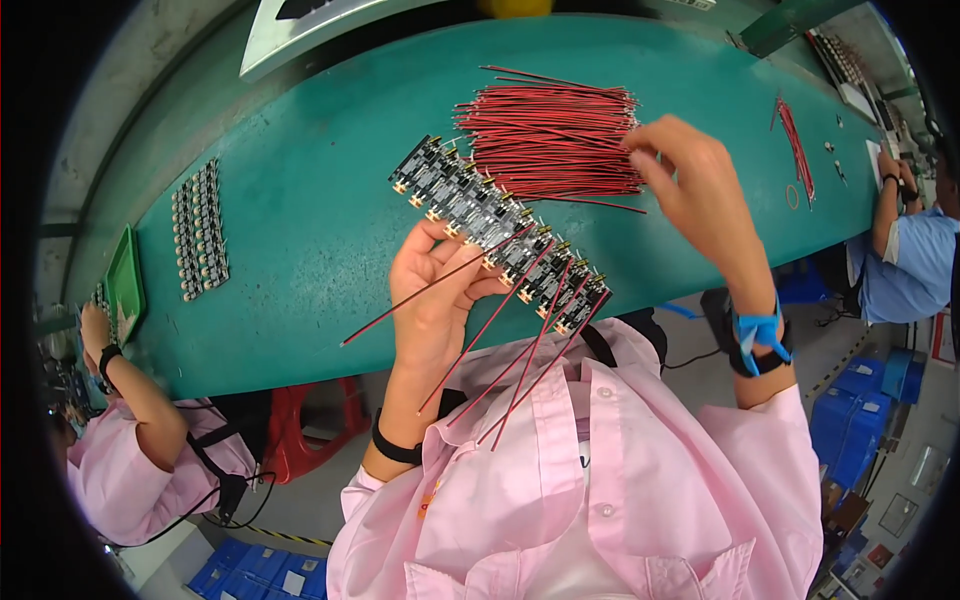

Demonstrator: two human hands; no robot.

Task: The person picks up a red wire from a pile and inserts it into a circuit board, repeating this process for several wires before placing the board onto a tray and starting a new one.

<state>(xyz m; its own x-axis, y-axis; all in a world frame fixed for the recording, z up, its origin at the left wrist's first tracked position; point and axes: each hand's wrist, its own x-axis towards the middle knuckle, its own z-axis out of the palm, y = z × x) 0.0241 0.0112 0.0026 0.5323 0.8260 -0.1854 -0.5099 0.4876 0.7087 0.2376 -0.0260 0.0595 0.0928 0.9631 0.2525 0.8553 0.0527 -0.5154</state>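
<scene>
My left hand (432, 285) is closed on a long strip of joined small circuit boards (480, 215), held tilted above the table, its left end farther away. Several red-and-black wires (460, 355) hang from the strip's middle and right part toward my chest. The boards carry small cream-coloured parts along the near edge. Beyond the strip lies a large pile of red-and-black wires (550, 135), laid side by side. At the pile's right ends is my right hand (690, 175), thumb and forefinger drawn close together. Whether a wire is between those fingertips cannot be made out.
Two more board strips (200, 230) lie on the green table (310, 190) at left, near a green tray (126, 285). At right are a small wire bundle (795, 150) and a rubber band (792, 197). Co-workers sit at both sides; a red stool (310, 430) stands below.
</scene>
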